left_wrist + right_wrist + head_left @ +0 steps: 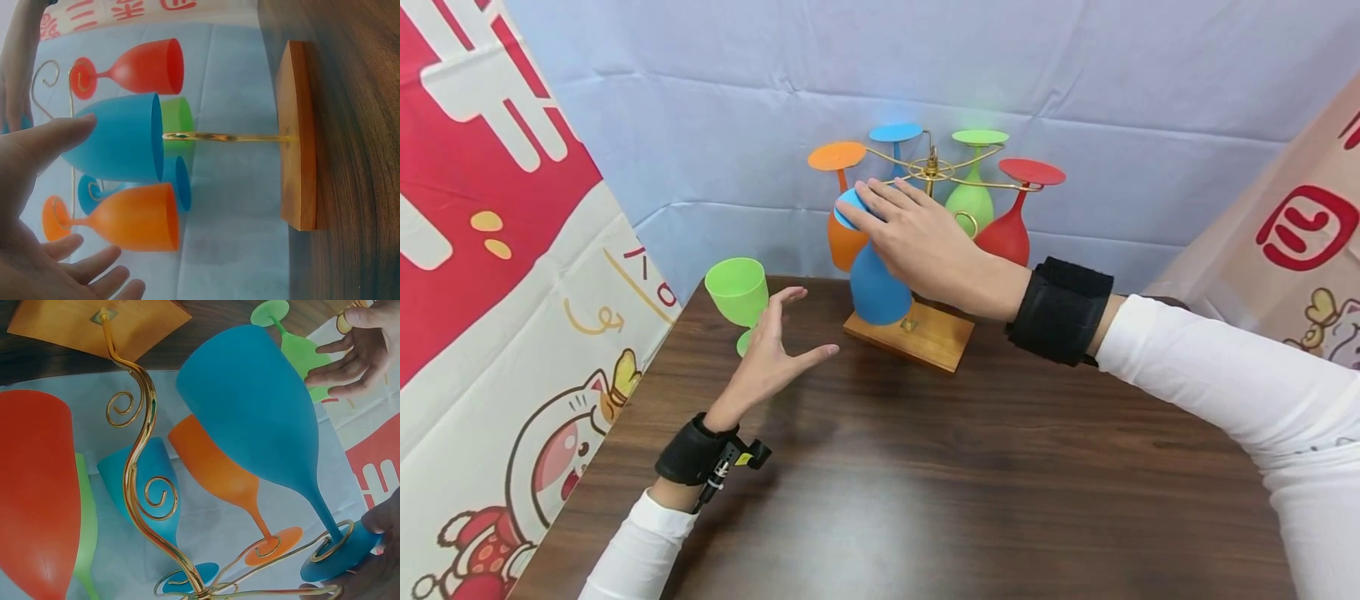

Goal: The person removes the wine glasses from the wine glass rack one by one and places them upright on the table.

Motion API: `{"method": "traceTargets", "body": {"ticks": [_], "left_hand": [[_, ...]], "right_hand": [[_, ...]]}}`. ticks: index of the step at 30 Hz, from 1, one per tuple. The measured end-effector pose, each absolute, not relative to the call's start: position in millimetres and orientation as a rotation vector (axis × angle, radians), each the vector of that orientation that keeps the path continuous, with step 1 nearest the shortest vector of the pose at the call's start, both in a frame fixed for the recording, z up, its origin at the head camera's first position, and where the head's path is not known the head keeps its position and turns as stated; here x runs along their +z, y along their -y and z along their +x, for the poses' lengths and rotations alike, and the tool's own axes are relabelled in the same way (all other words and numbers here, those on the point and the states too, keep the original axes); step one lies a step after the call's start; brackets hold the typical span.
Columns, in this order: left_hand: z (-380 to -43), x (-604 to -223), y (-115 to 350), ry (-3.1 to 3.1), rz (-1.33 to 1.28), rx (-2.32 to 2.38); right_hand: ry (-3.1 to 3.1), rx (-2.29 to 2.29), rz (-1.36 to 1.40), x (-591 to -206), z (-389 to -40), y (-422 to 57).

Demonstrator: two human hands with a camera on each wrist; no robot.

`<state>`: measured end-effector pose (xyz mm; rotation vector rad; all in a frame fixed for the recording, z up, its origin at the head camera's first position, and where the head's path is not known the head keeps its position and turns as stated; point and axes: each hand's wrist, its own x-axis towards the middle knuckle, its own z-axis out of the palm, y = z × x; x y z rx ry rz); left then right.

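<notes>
A blue goblet (880,287) hangs upside down at the front of a gold wire rack (147,419). My right hand (921,237) holds its round foot (344,553) from above, fingers over the disc and thumb at its edge. A wire hook (331,544) loops round the goblet's stem just below the foot. My left hand (767,346) is empty, thumb and fingers spread wide, beside an upright green goblet (737,292) on the table. From the left wrist view, the left thumb (69,131) overlaps the blue bowl.
Orange (842,242), second blue (897,133), second green (972,200) and red (1011,233) goblets hang upside down around the rack. Its wooden base (940,337) stands on the dark wood table (970,467). Pale cloth (737,125) hangs behind, with a printed sheet (512,275) at left.
</notes>
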<state>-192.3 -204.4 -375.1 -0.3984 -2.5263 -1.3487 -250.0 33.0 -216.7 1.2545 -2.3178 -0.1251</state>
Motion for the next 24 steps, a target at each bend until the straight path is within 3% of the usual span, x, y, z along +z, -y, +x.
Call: {"method": "traceTargets", "body": {"ticks": [24], "left_hand": [[-194,-379,203,2.567,-0.414,-1.322]], "right_hand": [[2.358,-0.099,1.28,-218,-255,-17]]}}
